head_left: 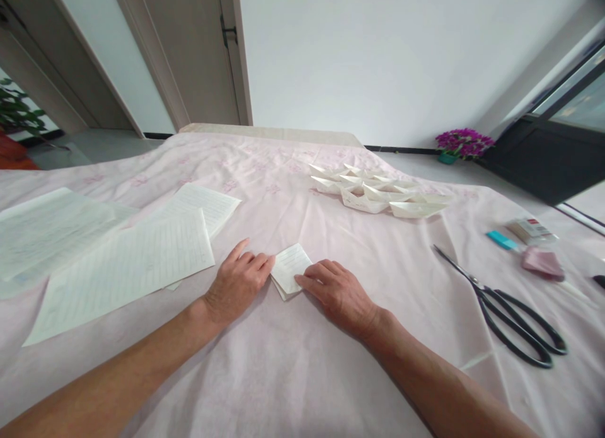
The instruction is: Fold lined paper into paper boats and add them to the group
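left hand (239, 280) flat, fingertips pressed on paper edge | right hand (338, 293) flat, pinning near corner | folded paper (290, 269) sandwiched between both, tilted diamond-ish, equally close

Both my forearms come in from the bottom edge, bare, angling toward each other. My left hand (239, 279) lies palm down, fingers curled slightly, fingertips pointing right, thumb stretched out ahead. My right hand (336, 290) is palm down too, fingers pointing left, index finger extended and pressing flat. The fingertips of my two hands sit close, not touching.
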{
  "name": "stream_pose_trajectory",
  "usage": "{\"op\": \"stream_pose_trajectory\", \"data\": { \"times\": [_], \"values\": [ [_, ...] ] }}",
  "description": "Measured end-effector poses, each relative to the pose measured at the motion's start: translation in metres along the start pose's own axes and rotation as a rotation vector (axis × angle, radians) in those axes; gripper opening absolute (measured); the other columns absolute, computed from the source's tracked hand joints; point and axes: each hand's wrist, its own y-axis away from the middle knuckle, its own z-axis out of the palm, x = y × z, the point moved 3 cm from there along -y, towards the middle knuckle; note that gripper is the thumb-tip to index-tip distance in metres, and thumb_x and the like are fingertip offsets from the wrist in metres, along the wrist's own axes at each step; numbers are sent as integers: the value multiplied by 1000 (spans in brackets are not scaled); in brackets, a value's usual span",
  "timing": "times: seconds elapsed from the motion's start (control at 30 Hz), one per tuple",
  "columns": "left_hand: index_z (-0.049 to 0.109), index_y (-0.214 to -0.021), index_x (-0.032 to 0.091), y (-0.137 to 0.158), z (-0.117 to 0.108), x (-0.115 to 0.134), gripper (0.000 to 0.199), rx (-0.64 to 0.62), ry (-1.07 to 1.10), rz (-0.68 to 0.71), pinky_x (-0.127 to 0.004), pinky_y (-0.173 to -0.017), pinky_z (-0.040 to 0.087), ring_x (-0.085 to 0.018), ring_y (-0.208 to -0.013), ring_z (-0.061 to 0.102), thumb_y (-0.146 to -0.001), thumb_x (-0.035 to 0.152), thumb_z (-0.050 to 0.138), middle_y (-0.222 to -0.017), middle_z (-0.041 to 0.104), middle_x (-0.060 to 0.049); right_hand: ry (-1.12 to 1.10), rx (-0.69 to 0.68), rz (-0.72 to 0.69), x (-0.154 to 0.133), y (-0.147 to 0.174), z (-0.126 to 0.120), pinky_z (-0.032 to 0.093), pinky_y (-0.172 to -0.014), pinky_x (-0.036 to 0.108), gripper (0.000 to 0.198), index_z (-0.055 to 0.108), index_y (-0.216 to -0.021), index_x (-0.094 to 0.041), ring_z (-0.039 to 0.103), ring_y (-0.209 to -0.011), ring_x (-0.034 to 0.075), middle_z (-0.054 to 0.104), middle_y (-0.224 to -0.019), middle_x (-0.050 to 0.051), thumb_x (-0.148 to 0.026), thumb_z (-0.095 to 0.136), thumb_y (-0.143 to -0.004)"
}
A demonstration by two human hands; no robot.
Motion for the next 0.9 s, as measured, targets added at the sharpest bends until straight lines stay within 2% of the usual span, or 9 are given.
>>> {"op": "stream_pose_trajectory", "data": {
  "times": [0.17,0.27,0.4,0.57,0.77,0.9],
  "values": [
    [62,-117,13,2,1,-4,32,-100,3,56,-51,-108,38,-20,-80,62,-89,6,47,-95,67,-8,15,-9,-9,-2,-1,0,40,-74,32,21,63,-114,-22,51,-84,18,62,-94,6,-19,51,-97],
    [60,-121,11,3,1,-6,36,-123,31,90,-47,-105,41,-22,-89,63,-88,4,47,-102,67,-10,4,-32,1,-2,-1,0,40,-74,31,20,63,-113,-22,51,-86,18,62,-96,6,-19,52,-96],
    [60,-118,10,5,3,-8,34,-74,69,132,-44,-101,46,-24,-102,62,-87,4,48,-109,67,-13,1,-49,3,-2,-2,-1,41,-75,31,19,64,-111,-21,51,-86,19,62,-95,6,-19,53,-96],
    [60,-119,6,8,8,-7,35,28,120,276,-40,-101,49,-26,-114,60,-87,3,47,-121,65,-17,-29,-60,15,-3,-3,-1,42,-75,32,20,63,-111,-21,53,-84,19,64,-95,6,-18,49,-97],
    [56,-126,10,9,5,-2,45,9,199,199,-39,-100,51,-23,-114,62,-86,-1,41,-123,65,-16,-137,70,24,2,4,-3,47,-86,36,27,59,-120,-18,58,-99,21,66,-107,10,-15,45,-97],
    [51,-135,14,11,3,5,54,-38,172,167,-43,-102,49,-26,-116,61,-84,-3,42,-126,63,-17,-193,79,33,6,9,-1,48,-90,36,33,57,-124,-18,61,-103,21,67,-113,11,-10,45,-94]
  ]
}}
